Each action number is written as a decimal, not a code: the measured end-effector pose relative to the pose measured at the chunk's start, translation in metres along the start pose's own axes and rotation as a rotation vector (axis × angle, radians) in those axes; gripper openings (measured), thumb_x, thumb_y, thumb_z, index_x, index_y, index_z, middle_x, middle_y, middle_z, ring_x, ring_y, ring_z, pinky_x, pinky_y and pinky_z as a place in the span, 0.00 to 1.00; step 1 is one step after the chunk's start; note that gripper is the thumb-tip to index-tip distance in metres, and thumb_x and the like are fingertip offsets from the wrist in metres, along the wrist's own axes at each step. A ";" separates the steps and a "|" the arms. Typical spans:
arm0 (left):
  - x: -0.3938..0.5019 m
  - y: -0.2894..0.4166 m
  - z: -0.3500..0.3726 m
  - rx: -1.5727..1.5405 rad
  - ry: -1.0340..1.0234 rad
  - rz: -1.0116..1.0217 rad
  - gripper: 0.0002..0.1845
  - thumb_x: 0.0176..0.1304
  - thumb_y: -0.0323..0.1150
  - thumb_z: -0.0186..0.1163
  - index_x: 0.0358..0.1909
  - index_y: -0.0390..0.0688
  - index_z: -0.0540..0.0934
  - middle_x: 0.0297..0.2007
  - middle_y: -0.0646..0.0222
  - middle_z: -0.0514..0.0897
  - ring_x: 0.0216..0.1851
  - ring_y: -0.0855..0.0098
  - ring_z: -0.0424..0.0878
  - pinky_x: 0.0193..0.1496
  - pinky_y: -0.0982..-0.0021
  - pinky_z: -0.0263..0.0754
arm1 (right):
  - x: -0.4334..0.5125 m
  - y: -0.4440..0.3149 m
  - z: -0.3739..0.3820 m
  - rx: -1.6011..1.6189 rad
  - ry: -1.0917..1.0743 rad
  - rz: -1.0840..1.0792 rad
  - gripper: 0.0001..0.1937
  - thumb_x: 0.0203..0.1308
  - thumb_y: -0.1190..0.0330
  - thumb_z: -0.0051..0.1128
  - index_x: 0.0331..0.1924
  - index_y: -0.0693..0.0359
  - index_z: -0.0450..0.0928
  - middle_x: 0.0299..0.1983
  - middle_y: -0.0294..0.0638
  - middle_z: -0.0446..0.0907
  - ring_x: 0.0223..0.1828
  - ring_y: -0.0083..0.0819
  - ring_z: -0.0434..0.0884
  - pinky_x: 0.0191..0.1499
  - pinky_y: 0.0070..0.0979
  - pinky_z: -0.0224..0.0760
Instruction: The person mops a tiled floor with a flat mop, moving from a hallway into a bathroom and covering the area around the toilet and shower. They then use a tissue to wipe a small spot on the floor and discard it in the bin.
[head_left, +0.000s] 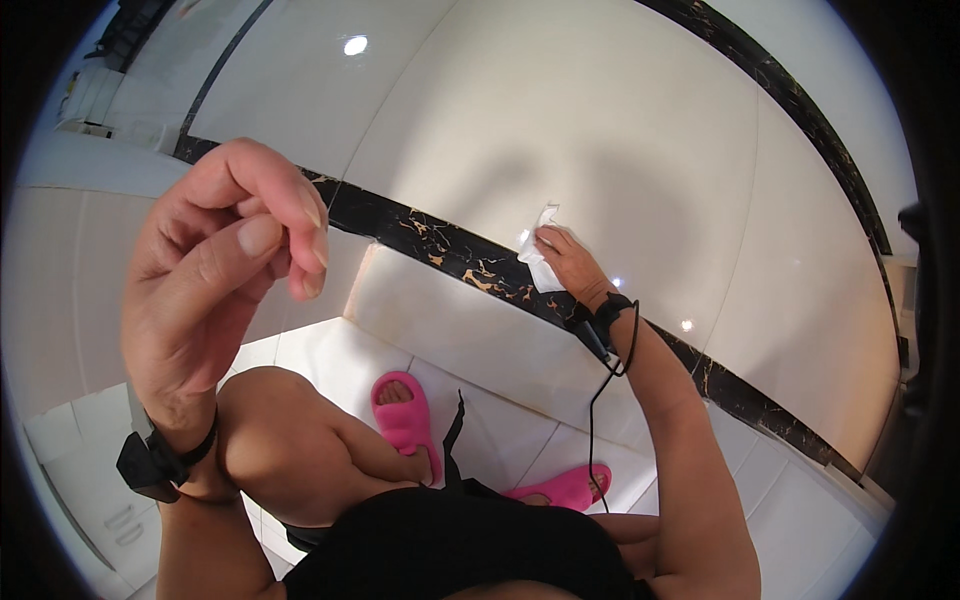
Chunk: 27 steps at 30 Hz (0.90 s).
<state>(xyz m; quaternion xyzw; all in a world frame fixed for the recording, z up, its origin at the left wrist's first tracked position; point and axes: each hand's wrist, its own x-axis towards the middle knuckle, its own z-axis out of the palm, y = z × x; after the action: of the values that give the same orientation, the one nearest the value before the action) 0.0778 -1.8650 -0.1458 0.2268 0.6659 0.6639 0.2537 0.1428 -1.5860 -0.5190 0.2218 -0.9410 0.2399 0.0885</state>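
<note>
My right hand (571, 264) presses a crumpled white tissue or cloth (541, 266) against a glossy white tiled surface (600, 105). The tissue partly overlaps the black marble strip (450, 251) with gold veining that edges this surface. Some of its folds lie hidden under my fingers. Close to the camera, on the left, my left hand (232, 247) is raised with its fingers curled and the thumb against them; nothing shows in its grasp. Each wrist wears a black strap, and the left strap carries a black device (150, 465).
A black cable (592, 420) runs from the right wrist down towards my body. White floor tiles (502, 435) lie below a pale step-like face (480, 322). Pink slippers (405, 420) are on my feet. A second black strip (802, 97) curves along the upper right.
</note>
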 end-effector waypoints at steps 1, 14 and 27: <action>0.000 0.000 0.001 0.005 0.014 -0.007 0.04 0.62 0.29 0.50 0.33 0.40 0.70 0.25 0.69 0.69 0.23 0.78 0.67 0.28 0.77 0.64 | -0.001 0.002 -0.001 0.010 -0.047 -0.027 0.16 0.52 0.77 0.45 0.47 0.62 0.73 0.50 0.40 0.69 0.59 0.39 0.64 0.59 0.28 0.61; 0.002 -0.002 -0.002 -0.076 -0.065 -0.049 0.06 0.61 0.28 0.51 0.36 0.36 0.73 0.29 0.66 0.76 0.30 0.78 0.73 0.35 0.79 0.66 | -0.017 0.011 -0.018 -0.017 -0.180 -0.105 0.11 0.50 0.75 0.45 0.38 0.66 0.73 0.41 0.42 0.71 0.50 0.37 0.68 0.50 0.27 0.68; -0.005 0.006 0.005 -0.029 -0.086 0.008 0.07 0.59 0.29 0.54 0.35 0.36 0.74 0.29 0.66 0.76 0.30 0.78 0.73 0.35 0.79 0.66 | -0.023 0.009 -0.003 0.340 0.311 0.604 0.07 0.55 0.75 0.45 0.37 0.64 0.71 0.35 0.45 0.74 0.38 0.44 0.75 0.42 0.28 0.70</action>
<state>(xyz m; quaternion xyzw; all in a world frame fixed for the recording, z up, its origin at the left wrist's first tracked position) 0.0850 -1.8644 -0.1398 0.2541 0.6438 0.6642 0.2824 0.1594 -1.5686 -0.5264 -0.0929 -0.8860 0.4388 0.1174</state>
